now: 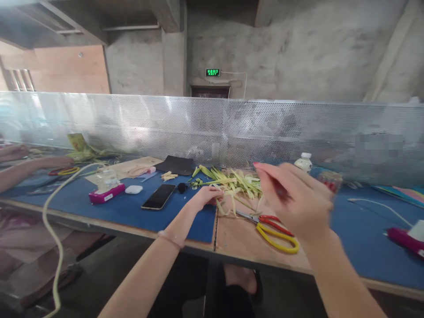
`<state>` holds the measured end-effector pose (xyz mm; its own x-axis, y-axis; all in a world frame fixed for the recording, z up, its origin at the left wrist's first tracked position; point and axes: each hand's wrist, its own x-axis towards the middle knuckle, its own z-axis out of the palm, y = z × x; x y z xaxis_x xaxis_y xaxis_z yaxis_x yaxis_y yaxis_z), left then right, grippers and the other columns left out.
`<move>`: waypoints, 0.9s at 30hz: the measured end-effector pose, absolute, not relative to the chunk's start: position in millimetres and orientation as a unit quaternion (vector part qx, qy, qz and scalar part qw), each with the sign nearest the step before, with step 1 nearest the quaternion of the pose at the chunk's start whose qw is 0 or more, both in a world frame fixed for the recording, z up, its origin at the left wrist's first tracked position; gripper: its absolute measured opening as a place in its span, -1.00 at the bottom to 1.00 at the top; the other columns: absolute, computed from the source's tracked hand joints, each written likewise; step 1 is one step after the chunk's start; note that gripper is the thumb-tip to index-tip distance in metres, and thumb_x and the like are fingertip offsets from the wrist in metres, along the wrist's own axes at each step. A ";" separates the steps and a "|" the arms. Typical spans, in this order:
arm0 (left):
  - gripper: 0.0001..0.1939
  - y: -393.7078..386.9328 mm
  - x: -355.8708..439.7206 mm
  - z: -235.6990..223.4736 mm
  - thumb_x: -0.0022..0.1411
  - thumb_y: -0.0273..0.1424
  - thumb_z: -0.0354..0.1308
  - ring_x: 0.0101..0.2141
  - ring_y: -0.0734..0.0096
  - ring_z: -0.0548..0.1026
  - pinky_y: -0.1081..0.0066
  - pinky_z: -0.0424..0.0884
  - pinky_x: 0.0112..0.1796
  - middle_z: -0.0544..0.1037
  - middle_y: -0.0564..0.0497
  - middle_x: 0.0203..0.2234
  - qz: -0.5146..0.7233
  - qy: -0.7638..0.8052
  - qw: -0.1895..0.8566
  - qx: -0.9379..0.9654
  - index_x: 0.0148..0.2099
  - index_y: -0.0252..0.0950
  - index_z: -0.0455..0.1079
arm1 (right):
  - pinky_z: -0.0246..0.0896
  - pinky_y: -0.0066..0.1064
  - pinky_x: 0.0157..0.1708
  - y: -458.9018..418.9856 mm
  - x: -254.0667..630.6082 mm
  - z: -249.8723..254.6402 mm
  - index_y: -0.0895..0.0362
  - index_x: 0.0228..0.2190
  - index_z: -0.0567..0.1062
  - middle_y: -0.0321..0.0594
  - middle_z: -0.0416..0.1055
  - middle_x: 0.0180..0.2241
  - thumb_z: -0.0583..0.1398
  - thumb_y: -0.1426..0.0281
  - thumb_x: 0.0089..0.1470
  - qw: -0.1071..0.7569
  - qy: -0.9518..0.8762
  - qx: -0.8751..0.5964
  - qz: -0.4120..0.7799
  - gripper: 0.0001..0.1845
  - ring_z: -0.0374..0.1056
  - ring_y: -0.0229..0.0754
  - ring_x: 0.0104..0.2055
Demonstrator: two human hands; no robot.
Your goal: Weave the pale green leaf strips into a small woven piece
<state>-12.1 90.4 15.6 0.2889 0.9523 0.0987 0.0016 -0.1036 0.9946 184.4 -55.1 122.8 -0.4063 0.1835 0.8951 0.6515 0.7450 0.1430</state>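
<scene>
Left hand (207, 196) pinches a leaf strip (220, 206), likely light, limp, best held beside the fingertips; right hand's (300, 201) grip I can't tell.

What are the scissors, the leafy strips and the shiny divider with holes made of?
Scissors: shiny grey blades, likely metal; smooth red and yellow handles, probably plastic.
Strips: plant leaf, perhaps corn husk, judging by their pale green-yellow, ribbon-like look.
Divider: probably metal, silvery with bright glare.

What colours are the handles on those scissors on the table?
The scissors have one red handle and one yellow handle, seen in the head view.
</scene>
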 end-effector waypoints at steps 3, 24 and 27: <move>-0.66 90.0 -10.3 17.5 -0.14 -0.25 0.29 -0.45 0.44 0.42 0.46 0.32 -0.42 0.49 -0.06 -0.48 0.449 0.404 0.522 0.602 -0.33 -0.39 0.47 | 0.12 -0.37 -0.40 1.6 179.3 115.5 0.12 -0.49 0.46 -0.17 0.41 -0.49 -0.03 0.27 0.18 0.442 -0.787 -0.384 -0.194 -0.63 0.29 -0.19 -0.42; -0.71 90.2 -15.3 23.5 -0.14 -0.27 0.28 -0.32 0.31 0.48 0.49 0.29 -0.46 0.54 -0.10 -0.26 0.488 0.455 0.550 0.503 -0.31 -0.29 0.46 | 0.11 -0.45 -0.44 91.4 193.0 44.5 0.14 -0.48 0.51 -0.29 0.41 -0.49 0.22 0.12 -0.14 0.133 -0.885 -0.408 0.181 -0.67 0.25 -0.26 -0.46; -0.67 91.7 -15.7 23.8 -0.17 -0.28 0.29 -0.34 0.32 0.48 0.51 0.24 -0.51 0.54 -0.12 -0.25 0.488 0.469 0.548 0.490 -0.29 -0.29 0.46 | 0.08 -0.45 -0.47 90.9 192.1 44.7 0.14 -0.53 0.52 -0.34 0.37 -0.57 0.21 0.22 -0.13 0.096 -0.893 -0.396 0.189 -0.77 0.21 -0.29 -0.51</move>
<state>-15.7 91.7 23.8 0.0823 0.9960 -0.0357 -0.0749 0.0420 0.9963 192.1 90.9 44.7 -0.6672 0.7446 0.0222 0.6715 0.6140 -0.4148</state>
